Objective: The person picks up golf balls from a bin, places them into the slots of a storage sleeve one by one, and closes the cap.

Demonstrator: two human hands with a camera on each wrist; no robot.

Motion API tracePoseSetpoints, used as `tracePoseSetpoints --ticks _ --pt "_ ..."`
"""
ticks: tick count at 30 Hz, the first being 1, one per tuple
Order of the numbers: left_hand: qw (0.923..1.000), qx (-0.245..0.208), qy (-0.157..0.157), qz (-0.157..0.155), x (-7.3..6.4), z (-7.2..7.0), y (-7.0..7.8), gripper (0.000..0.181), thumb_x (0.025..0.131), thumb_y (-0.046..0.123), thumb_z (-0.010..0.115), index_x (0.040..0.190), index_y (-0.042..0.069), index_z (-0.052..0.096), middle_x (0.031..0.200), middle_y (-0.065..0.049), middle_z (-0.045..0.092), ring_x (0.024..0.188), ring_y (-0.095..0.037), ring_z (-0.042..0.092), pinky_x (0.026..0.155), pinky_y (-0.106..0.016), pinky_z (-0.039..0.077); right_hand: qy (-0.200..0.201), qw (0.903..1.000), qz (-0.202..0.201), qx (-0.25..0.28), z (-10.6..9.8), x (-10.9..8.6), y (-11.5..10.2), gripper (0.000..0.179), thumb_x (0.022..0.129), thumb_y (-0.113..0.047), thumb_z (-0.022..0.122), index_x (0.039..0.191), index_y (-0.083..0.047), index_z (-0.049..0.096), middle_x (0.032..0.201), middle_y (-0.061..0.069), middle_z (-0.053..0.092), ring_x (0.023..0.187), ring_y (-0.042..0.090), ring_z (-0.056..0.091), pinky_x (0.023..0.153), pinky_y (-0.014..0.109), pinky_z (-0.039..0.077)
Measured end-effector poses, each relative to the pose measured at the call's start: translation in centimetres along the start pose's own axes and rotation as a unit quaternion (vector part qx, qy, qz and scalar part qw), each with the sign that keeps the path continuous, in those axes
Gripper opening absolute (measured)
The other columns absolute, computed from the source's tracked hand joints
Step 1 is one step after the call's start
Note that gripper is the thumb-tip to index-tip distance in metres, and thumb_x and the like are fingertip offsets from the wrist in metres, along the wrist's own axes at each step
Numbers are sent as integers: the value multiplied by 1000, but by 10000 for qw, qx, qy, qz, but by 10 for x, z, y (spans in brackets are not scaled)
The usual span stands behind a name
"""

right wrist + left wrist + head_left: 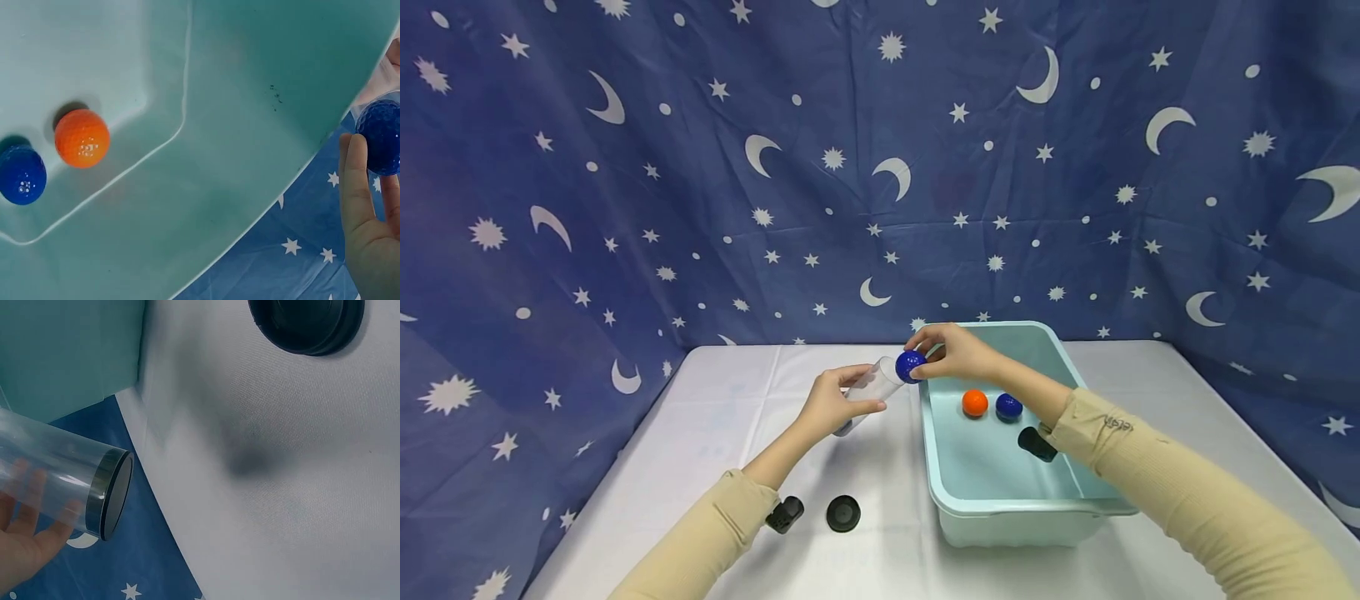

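My left hand [837, 401] grips a clear plastic tube [874, 385], tilted with its mouth up toward the right. In the left wrist view, fingers wrap the tube [59, 472] near its dark-banded closed end. My right hand [957, 354] pinches a dimpled blue golf ball [910, 367] right at the tube's mouth. The right wrist view shows the same blue ball [382, 136] between the fingertips, with part of the tube behind it. An orange golf ball [974, 403] and another blue golf ball [1008, 407] lie on the floor of the pale green bin [985, 507], below my right forearm.
A round black lid [843, 513] lies on the white-covered table [730, 417], left of the bin. Black wrist cameras are strapped below both sleeves. Behind the table hangs a blue curtain [820, 192] with moons and stars.
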State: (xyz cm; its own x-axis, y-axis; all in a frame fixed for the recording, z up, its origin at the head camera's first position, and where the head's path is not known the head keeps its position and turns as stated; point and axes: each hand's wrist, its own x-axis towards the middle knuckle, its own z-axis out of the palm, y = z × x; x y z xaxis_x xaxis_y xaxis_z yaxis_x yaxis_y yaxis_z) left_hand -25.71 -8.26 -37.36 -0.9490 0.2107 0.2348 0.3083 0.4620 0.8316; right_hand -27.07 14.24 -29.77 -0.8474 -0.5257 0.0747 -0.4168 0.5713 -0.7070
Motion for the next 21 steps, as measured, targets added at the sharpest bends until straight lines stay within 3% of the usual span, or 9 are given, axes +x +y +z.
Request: tracePoseSetpoints --ticks 7,13,17,21 --pt "10000 -72 -19 58 1 3 -2 56 69 13 83 120 1 63 117 -16 66 104 -31 62 84 -49 51 -71 9999 -46 66 6 4 -4 36 81 -11 72 114 0 61 106 21 64 87 25 67 79 32 57" --pt "9999 -42 -128 71 0 3 2 57 70 14 83 122 2 62 118 -16 65 105 -30 61 82 -44 53 -74 9998 -153 137 9 5 -6 35 81 -9 72 112 2 61 105 22 64 88 28 67 77 32 57" --pt "9996 -37 -246 105 0 2 4 58 69 13 83 122 2 63 120 -15 65 108 -32 61 89 -47 51 -62 9995 -305 113 9 6 -4 32 82 -8 71 110 3 62 103 21 66 90 28 66 80 32 57" --pt "9990 73 -372 221 0 0 3 57 70 14 83 121 1 63 119 -15 66 107 -31 62 90 -46 50 77 9997 -212 104 4 3 -3 29 83 -7 70 110 2 63 101 18 67 91 26 66 81 33 56"
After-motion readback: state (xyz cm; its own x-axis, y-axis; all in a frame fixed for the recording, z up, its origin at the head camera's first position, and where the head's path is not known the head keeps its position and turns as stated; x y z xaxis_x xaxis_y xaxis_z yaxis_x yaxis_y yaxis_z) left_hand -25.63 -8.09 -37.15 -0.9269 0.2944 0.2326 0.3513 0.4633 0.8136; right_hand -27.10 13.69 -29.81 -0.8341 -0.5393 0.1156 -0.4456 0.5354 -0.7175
